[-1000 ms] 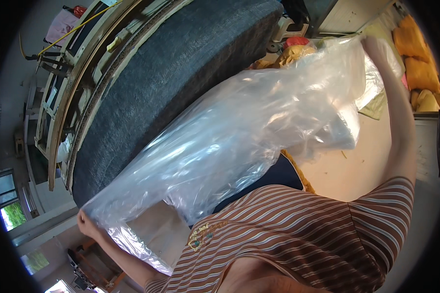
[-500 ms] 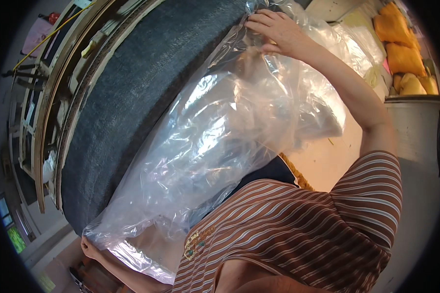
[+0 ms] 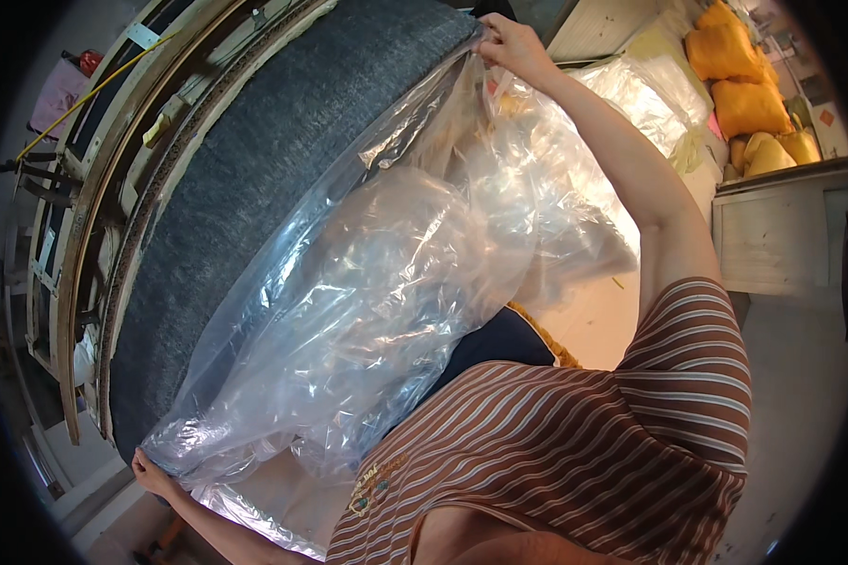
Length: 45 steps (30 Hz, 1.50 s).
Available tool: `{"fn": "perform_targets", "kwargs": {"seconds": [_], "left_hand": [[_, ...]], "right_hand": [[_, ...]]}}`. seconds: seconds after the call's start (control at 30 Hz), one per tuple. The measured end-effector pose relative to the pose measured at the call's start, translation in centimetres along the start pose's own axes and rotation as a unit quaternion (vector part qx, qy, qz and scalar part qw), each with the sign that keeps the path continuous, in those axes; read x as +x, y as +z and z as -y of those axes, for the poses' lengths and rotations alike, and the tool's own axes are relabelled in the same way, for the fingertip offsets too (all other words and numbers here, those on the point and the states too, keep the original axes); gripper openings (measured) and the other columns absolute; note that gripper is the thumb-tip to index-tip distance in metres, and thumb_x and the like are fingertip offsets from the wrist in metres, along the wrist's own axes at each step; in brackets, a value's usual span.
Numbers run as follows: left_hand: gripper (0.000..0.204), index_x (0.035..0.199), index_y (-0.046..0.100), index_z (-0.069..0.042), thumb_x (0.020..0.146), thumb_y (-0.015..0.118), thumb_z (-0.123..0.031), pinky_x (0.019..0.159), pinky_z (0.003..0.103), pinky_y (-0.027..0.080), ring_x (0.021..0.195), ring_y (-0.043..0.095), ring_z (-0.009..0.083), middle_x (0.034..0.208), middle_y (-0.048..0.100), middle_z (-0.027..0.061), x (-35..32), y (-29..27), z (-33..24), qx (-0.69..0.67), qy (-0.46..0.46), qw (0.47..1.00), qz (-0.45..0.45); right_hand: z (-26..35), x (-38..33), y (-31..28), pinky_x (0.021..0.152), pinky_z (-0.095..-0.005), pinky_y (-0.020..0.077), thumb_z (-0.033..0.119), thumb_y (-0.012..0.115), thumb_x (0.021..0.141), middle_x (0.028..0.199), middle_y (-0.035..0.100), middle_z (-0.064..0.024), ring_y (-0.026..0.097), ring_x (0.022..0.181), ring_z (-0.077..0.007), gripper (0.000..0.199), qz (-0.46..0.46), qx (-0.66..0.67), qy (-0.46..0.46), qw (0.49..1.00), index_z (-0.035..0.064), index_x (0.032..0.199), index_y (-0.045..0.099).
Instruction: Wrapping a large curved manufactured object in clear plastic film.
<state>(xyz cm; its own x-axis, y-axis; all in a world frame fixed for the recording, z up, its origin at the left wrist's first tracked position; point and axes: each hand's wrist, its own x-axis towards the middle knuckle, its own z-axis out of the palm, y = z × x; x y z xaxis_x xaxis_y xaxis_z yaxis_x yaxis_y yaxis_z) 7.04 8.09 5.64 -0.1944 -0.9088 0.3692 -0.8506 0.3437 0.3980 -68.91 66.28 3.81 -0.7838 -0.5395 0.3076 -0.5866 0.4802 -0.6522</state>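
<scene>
A large sheet of clear plastic film (image 3: 349, 273) hangs in crumpled folds between my two hands. My left hand (image 3: 153, 474), low at the left, pinches one corner of it by the near end of a long dark grey padded surface (image 3: 254, 160). Up at the top, my right hand (image 3: 513, 49) is closed on another part of the film's edge, close to the far end of that padding. Between the hands the film's edge is drawn fairly straight and overlaps the grey surface's near side. More loose film gathers below and to the right of my right hand.
Wooden curved rails (image 3: 85, 254) run along the padding's far side, with a yellow rod (image 3: 94, 80) above them. Orange bundles (image 3: 749, 104) lie on a pale cabinet (image 3: 773, 235) at the right. A dark blue cloth (image 3: 504, 344) shows beside my striped shirt.
My right hand, spread on the film before, has closed on its edge at the padding's far end. My left hand has shifted slightly left and down. The film's edge now covers more of the padding.
</scene>
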Motion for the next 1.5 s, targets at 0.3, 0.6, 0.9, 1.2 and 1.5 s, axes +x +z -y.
{"fn": "perform_targets", "kwargs": {"seconds": [0.3,0.6,0.9,1.2,1.5], "left_hand": [[0.036,0.092,0.062,0.003,0.086,0.059,-0.033,0.073,0.027,0.042,0.075,0.051,0.0148,0.083,0.061,0.0062,-0.5,0.7,-2.3,-0.044,0.026,0.998,-0.026],[0.032,0.09,0.058,0.001,0.09,0.053,-0.03,0.075,0.028,0.041,0.075,0.048,0.0162,0.078,0.054,0.0066,0.8,-1.2,2.7,0.0,0.098,0.993,0.069],[0.033,0.102,0.065,-0.006,0.083,0.062,-0.034,0.08,0.024,0.041,0.086,0.055,0.0123,0.094,0.063,0.0026,-0.8,1.3,-8.8,-0.123,-0.058,0.991,-0.011],[0.023,0.089,0.067,-0.004,0.078,0.068,-0.024,0.065,0.02,0.04,0.069,0.05,0.0057,0.076,0.059,-0.0024,-0.7,3.0,-7.9,-0.276,0.012,0.956,-0.096],[0.018,0.077,0.063,-0.001,0.076,0.064,-0.018,0.058,0.029,0.042,0.062,0.052,0.0144,0.069,0.059,0.0064,-0.6,3.1,-8.7,-0.304,-0.002,0.94,-0.153]], "right_hand": [[10.9,5.9,-5.6,0.072,-0.0281,0.0474,0.018,0.052,0.088,0.077,0.062,-0.0104,0.061,0.079,-0.0156,0.019,-0.15,0.094,0.067,0.982,-0.0002,0.087,0.055],[7.2,7.1,2.8,0.086,-0.041,0.0438,0.037,0.045,0.089,0.099,0.06,-0.0223,0.058,0.097,-0.0341,0.04,-0.041,-0.209,-0.307,0.927,0.0026,0.108,0.055],[0.6,13.1,3.8,0.103,-0.0302,0.027,0.045,0.04,0.09,0.135,0.042,-0.0133,0.038,0.126,-0.0257,0.057,0.084,-0.155,-0.02,0.984,0.0053,0.131,0.042],[18.1,11.7,11.2,0.069,-0.0336,0.0451,0.024,0.051,0.09,0.085,0.059,-0.0147,0.056,0.078,-0.0278,0.024,0.033,-0.225,-0.326,0.917,0.0014,0.094,0.059],[50.3,-10.1,32.5,0.086,-0.0282,0.0423,0.037,0.063,0.079,0.12,0.052,-0.016,0.052,0.107,-0.0183,0.074,0.579,0.423,-0.135,0.684,-0.0025,0.133,0.03]]}}
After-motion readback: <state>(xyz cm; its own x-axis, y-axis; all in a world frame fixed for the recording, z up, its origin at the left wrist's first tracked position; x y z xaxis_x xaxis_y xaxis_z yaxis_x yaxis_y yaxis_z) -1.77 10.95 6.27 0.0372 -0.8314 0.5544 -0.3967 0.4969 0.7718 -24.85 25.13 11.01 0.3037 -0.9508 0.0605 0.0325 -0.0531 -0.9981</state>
